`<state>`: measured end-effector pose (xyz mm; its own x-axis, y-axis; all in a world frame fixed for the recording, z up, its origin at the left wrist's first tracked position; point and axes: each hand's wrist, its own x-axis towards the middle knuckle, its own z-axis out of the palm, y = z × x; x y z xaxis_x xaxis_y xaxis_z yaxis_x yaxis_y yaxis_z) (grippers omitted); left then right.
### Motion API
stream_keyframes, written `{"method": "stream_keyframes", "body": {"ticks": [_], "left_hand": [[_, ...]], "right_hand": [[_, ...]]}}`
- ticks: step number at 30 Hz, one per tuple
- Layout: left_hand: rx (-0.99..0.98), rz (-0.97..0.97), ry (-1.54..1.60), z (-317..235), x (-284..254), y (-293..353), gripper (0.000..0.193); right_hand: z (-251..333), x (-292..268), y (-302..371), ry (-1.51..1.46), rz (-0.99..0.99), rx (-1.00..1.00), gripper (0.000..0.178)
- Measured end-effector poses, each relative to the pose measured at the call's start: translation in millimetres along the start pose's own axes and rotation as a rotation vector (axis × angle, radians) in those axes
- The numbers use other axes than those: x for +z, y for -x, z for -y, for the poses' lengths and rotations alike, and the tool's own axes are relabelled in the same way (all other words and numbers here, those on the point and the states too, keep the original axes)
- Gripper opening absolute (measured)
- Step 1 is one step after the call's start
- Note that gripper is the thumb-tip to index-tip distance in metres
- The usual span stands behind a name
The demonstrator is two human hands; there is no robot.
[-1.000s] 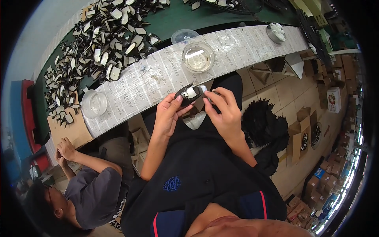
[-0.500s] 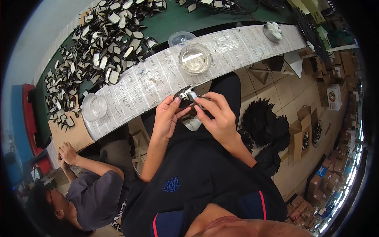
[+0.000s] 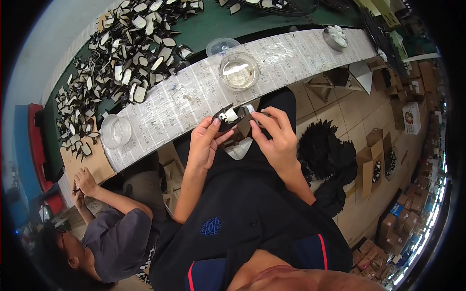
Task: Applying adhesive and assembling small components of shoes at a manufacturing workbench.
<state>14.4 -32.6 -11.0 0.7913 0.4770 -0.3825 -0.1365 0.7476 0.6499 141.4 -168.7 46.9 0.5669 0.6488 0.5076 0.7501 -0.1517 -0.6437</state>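
Observation:
My left hand pinches a small black curved piece with a white patch on its upper face, just in front of the table edge. It resembles the pieces in the pile at the far left. My right hand is closed, thumb against fingers, on a small white-tipped item whose kind I cannot make out. The white tip stands apart from the black piece, to its right. Beyond my hands, a round clear bowl with clear contents sits on the table.
A large heap of black and cream pieces covers the green table at far left. Other containers are a clear bowl and a cup of white wads. A co-worker sits at left, hands on cardboard. Black material lies on the floor.
My right hand has drawn up and right from the black piece, taking the white-tipped item off it. The piece's white patch now shows more fully. The co-worker's hands have shifted slightly.

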Motion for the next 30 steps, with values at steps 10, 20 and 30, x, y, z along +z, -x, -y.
{"method": "stream_keyframes", "body": {"ticks": [10,20,30], "left_hand": [[-0.003,0.004,0.011,-2,1,2,0.024],[0.084,0.082,0.125,-6,-8,7,0.035],[0.026,0.716,1.003,-16,3,25,0.041]], "right_hand": [[-10,-1,-7,-0.137,-0.118,0.137,0.023],[-134,41,-68,-0.26,-0.336,0.212,0.016],[-230,94,-90,-0.742,-0.32,0.519,0.025]]}}
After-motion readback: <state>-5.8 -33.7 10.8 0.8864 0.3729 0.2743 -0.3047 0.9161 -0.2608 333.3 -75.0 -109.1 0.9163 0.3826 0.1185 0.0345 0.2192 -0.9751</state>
